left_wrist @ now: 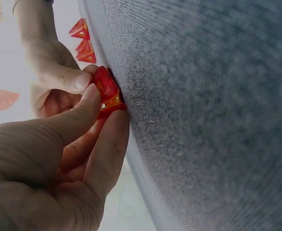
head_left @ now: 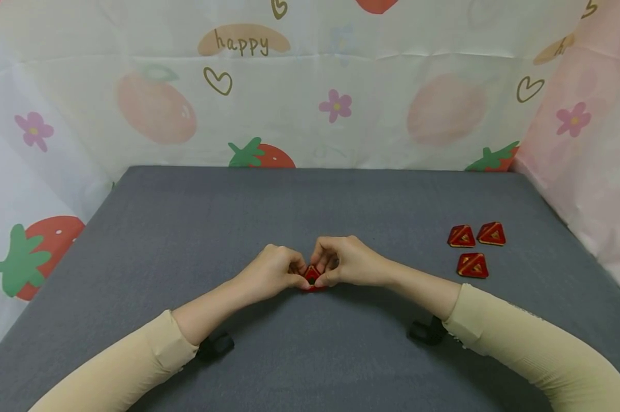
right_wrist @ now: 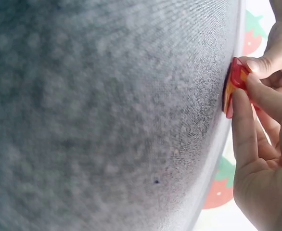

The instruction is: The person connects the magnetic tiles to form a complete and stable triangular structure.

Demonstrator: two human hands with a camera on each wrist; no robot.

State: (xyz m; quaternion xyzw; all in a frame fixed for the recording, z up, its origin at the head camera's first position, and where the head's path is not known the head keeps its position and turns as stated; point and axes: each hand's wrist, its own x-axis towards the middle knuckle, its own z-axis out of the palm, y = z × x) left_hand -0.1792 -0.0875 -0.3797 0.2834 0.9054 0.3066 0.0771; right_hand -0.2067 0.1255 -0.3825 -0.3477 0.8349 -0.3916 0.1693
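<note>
Near the middle of the table, a small red triangular piece (head_left: pixel 312 274) with golden-yellow edges is between both hands. My left hand (head_left: pixel 275 271) pinches it from the left side, thumb at its lower part. From the right, my right hand (head_left: pixel 352 263) pinches the same piece with thumb and fingers. In the left wrist view the red piece (left_wrist: pixel 110 91) is down at the cloth, with the fingers of both hands around it. The right wrist view shows the piece (right_wrist: pixel 237 82) from its other side; fingers cover part of it. Whether it is one part or several stacked, I cannot tell.
Three similar red triangular pieces (head_left: pixel 472 265) lie grouped at the right of the grey cloth-covered table (head_left: pixel 310 355). Printed curtains (head_left: pixel 310 114) stand along the back and sides. Dark wrist-worn devices (head_left: pixel 427 332) hang below both forearms.
</note>
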